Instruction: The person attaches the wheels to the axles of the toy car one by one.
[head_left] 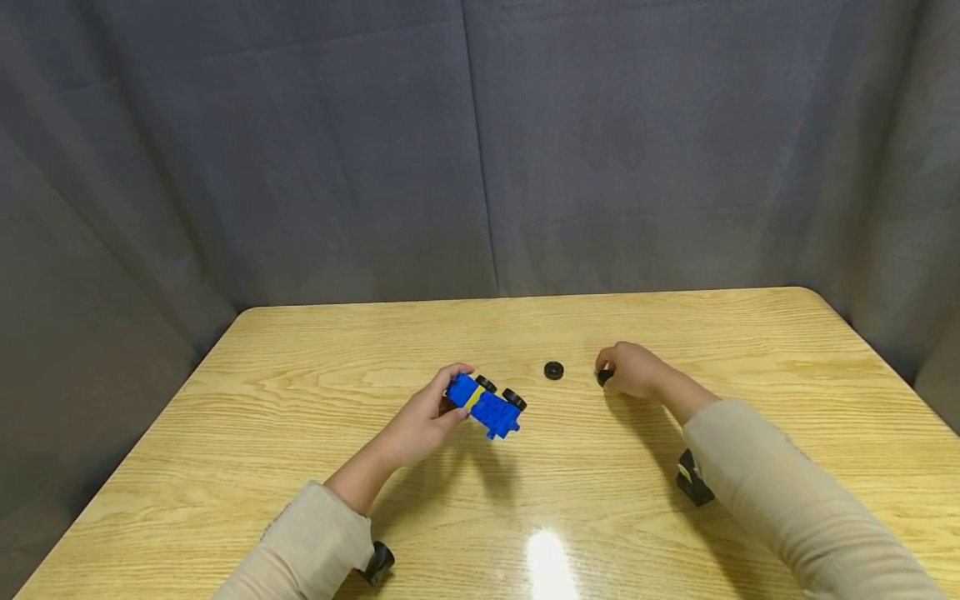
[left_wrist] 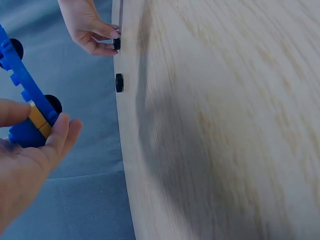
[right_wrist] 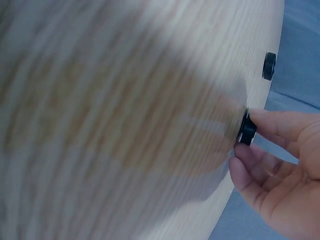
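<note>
My left hand [head_left: 423, 423] holds a blue toy car [head_left: 495, 414] made of building bricks above the table, thumb on one side and fingers on the other. A yellow brick band [left_wrist: 40, 119] crosses its body, and two black wheels [head_left: 514, 399] show along its far side. Farther right, my right hand [head_left: 632, 370] pinches a small black wheel [right_wrist: 247, 129] between thumb and fingertips, right at the tabletop. Another loose black wheel [head_left: 553, 370] lies flat on the table between the two hands.
The wooden table [head_left: 300, 358] has its far edge just beyond the wheels. Grey curtains [head_left: 337, 167] hang behind it and at both sides. A black wrist camera [head_left: 693, 479] shows by the right sleeve, another black device [head_left: 378, 563] by the left.
</note>
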